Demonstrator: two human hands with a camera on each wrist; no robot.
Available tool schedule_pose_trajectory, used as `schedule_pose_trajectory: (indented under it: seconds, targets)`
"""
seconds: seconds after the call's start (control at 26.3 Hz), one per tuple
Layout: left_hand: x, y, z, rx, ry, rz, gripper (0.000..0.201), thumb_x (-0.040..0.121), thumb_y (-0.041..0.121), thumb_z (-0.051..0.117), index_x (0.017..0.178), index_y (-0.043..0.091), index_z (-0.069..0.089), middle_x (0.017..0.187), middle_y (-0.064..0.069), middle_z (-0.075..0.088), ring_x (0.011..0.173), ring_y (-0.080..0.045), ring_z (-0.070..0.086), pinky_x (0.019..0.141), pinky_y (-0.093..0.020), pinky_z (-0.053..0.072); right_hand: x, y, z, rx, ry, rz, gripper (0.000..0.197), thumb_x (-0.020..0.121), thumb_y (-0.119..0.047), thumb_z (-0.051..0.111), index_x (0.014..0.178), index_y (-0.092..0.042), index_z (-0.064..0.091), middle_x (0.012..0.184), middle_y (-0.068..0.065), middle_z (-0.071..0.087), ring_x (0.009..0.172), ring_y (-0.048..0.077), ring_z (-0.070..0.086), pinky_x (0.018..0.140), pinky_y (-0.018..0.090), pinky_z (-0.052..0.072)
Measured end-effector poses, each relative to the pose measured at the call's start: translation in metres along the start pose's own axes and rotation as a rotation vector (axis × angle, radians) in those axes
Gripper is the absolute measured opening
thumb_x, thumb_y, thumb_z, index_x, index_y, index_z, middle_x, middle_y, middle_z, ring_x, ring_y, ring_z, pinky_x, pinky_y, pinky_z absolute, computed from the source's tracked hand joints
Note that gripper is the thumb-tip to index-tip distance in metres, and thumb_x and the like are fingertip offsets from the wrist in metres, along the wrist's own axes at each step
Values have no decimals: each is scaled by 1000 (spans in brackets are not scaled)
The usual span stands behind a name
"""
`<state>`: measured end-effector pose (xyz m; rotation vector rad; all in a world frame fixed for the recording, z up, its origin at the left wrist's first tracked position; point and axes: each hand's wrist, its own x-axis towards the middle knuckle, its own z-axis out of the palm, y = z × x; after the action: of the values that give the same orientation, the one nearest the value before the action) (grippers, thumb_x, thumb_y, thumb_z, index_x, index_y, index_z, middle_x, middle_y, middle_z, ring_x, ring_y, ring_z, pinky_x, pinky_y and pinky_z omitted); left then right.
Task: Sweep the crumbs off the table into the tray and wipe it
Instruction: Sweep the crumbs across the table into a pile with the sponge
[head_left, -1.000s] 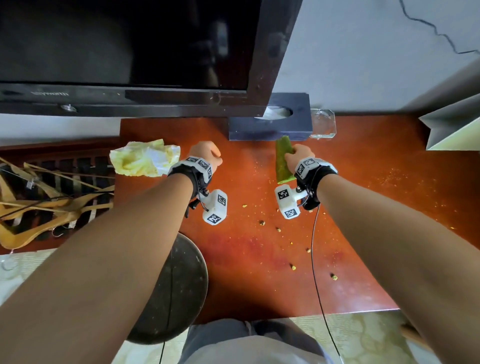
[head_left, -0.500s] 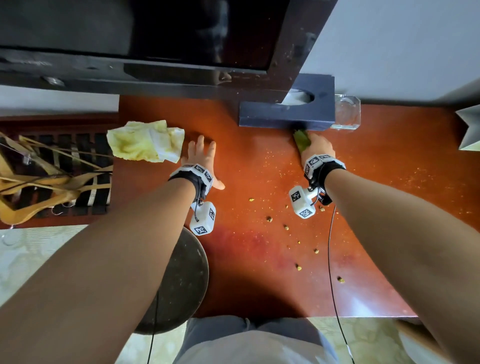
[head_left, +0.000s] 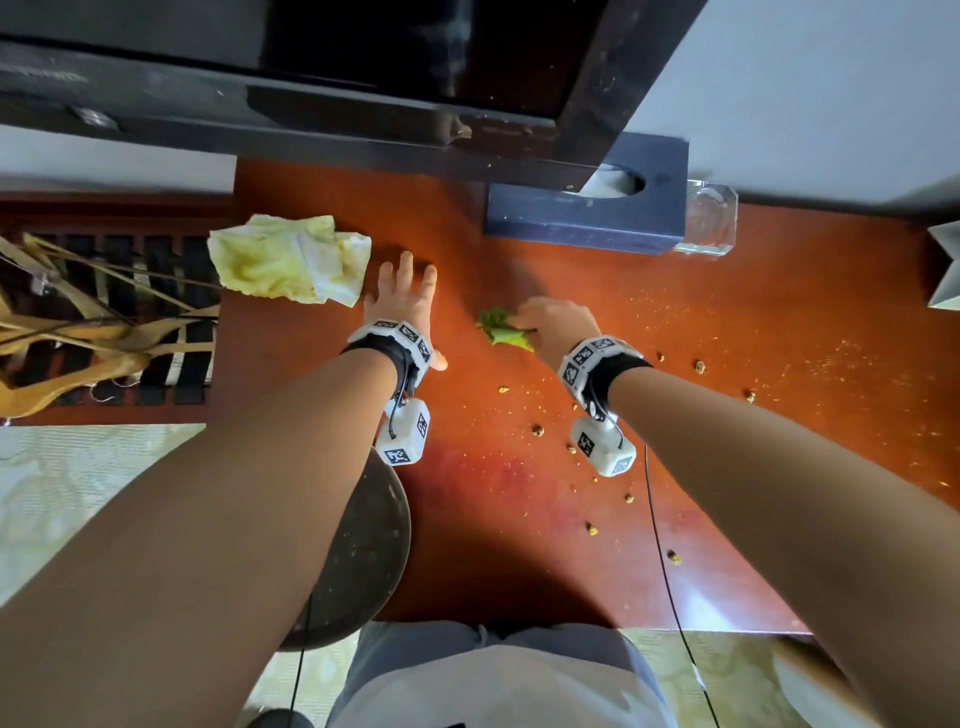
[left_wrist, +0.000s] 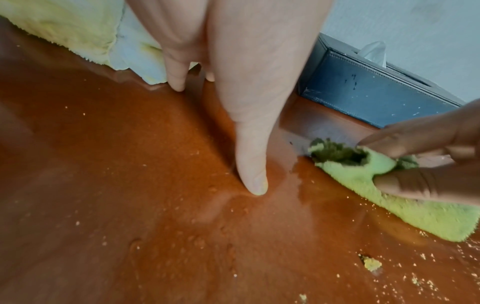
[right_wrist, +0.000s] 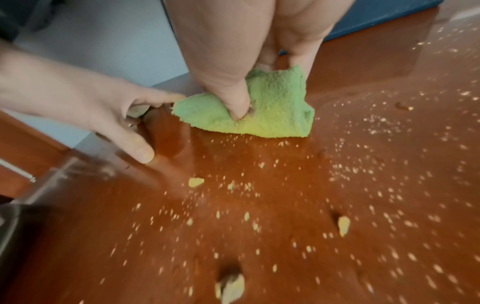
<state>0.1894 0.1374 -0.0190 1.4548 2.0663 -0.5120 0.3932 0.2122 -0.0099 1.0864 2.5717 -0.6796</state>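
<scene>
My right hand (head_left: 550, 325) grips a folded green cloth (head_left: 501, 330) and holds it down on the red-brown table (head_left: 779, 312); the right wrist view shows the thumb pressed into the cloth (right_wrist: 270, 107). My left hand (head_left: 402, 296) lies flat on the table with fingers straight, just left of the cloth (left_wrist: 389, 185). Yellow crumbs (head_left: 592, 529) lie scattered over the table near and to the right of my right wrist, with fine specks (right_wrist: 376, 127) further right. A dark round tray (head_left: 363, 551) sits under my left forearm at the table's front left edge.
A crumpled yellow-white cloth (head_left: 291, 257) lies at the back left, close to my left fingers. A dark blue tissue box (head_left: 587, 218) and a clear glass dish (head_left: 709, 218) stand against the wall. A black TV frame (head_left: 363, 78) overhangs the back. Wooden hangers (head_left: 78, 338) lie left.
My right hand has drawn the green cloth from beside the tissue box toward me and leftward across the table. My left hand stays flat, about where it was half a second ago.
</scene>
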Motion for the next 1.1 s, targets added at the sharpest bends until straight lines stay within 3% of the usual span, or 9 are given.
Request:
schedule_pose_trajectory:
  seconds: [0.11,0.19,0.3,0.46,0.61,0.72,0.88,0.99,1.1]
  targets:
    - [0,0,1,4,7,-5,135,57,49,89,154,26,-1,161,-8,-14,149,-34,-5,115,-55,27,-9,-5,2,33,-140,-17,33,96,-11,54,119,-32,68,102,-12,64,91,13,61,85,30,54]
    - [1,-2,3,12,19,-2,135,56,51,89,154,26,0,161,-8,-14,149,-35,-4,114,-55,28,-7,-7,-7,86,-169,63,38,94,-4,51,116,-28,70,109,-10,67,92,14,62,81,28,53]
    - [1,-5,5,16,17,5,135,57,53,88,154,26,-2,162,-8,-14,149,-35,-4,115,-54,28,4,2,-28,180,-14,220,35,93,-4,48,112,-23,70,99,-10,61,85,14,56,77,25,49]
    - [2,-8,8,7,26,13,136,56,55,88,154,26,-2,162,-7,-15,149,-35,-4,115,-53,28,24,8,-32,226,178,376,28,97,-36,48,113,-25,67,101,-1,57,91,26,55,75,28,39]
    - [2,-8,8,-1,19,20,135,57,54,88,154,27,-2,161,-6,-16,149,-34,-5,115,-53,28,42,-16,-16,82,43,183,37,95,-18,48,125,-32,64,118,1,62,105,30,58,83,31,47]
    - [0,-8,7,-19,33,30,134,56,55,88,154,27,0,162,-6,-16,149,-34,-5,115,-53,26,34,-33,-7,26,-108,1,42,92,-8,51,118,-36,68,110,-8,65,100,23,62,82,33,52]
    - [-5,-12,4,-9,25,54,129,61,54,86,155,24,2,162,-7,-14,149,-33,-5,116,-52,26,5,-32,5,-13,-270,-12,44,91,-4,54,111,-39,70,101,-18,62,95,15,62,82,35,53]
    - [-20,-19,4,10,36,82,112,64,46,85,151,20,20,161,-6,3,147,-30,7,109,-52,35,-13,-33,2,-20,-379,-9,45,89,-2,52,117,-32,70,117,-10,64,108,17,59,94,37,50]
    - [-37,-30,9,-37,84,97,91,67,42,83,142,18,37,153,-5,24,139,-28,25,100,-50,44,-14,-35,-11,56,-337,25,31,93,-21,53,118,-24,70,118,0,66,109,23,59,94,35,48]
